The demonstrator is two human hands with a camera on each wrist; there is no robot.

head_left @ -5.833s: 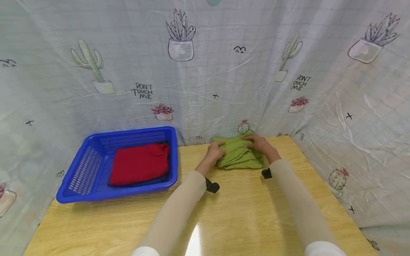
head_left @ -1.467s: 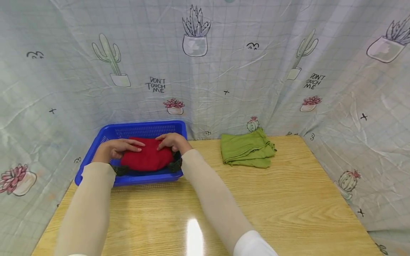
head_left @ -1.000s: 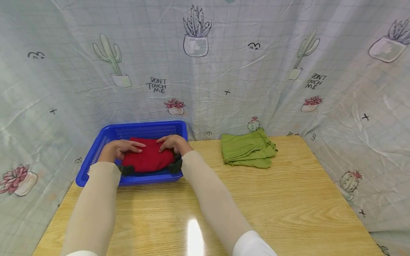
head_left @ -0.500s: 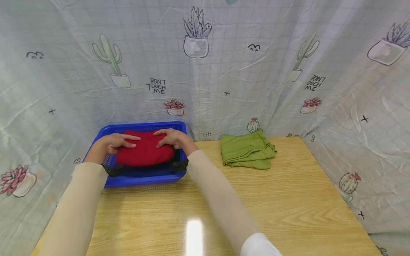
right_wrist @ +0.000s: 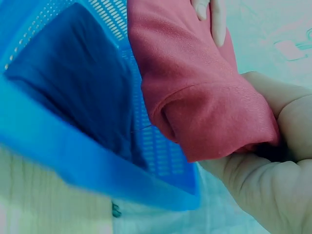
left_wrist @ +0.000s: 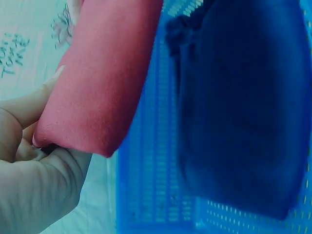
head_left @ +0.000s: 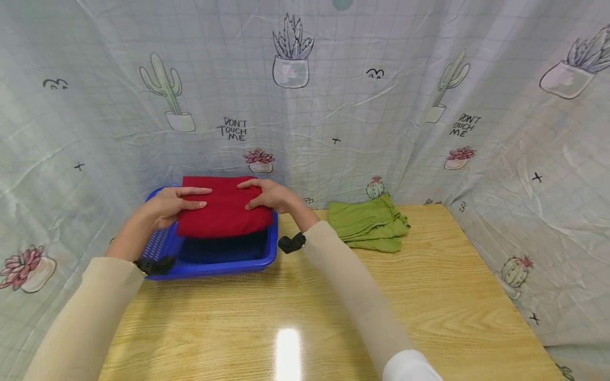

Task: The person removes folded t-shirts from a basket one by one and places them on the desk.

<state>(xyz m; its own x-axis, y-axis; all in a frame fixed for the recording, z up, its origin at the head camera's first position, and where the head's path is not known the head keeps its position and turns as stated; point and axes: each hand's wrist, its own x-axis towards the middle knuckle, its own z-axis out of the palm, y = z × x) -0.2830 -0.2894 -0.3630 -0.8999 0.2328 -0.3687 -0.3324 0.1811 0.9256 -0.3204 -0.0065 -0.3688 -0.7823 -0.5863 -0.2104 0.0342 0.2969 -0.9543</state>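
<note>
I hold the folded red cloth (head_left: 221, 211) between both hands, lifted clear above the blue basket (head_left: 162, 248). My left hand (head_left: 167, 206) grips its left end, fingers laid flat across the top and the thumb tucked underneath; in the left wrist view the cloth's rolled edge sits pinched against my palm. My right hand (head_left: 269, 194) grips the right end the same way, fingers over the top and the palm curled under the fold, which the right wrist view shows closely. The cloth (right_wrist: 195, 97) hangs roughly level, its folded edge facing me.

Below it, inside the basket, lies a dark blue cloth (head_left: 224, 248), folded and resting flat on the basket floor. The left wrist view shows this dark blue cloth (left_wrist: 243, 107) filling most of the basket, with the perforated wall beside it.

The basket stands on the wooden surface (head_left: 333, 312) at its far left, against the curtain (head_left: 333, 106) printed with cacti and potted plants. To the right of the basket, apart from it, a folded green cloth (head_left: 369, 222) lies on the surface near the curtain. My sleeves are beige, and a small black camera is strapped at each wrist.
</note>
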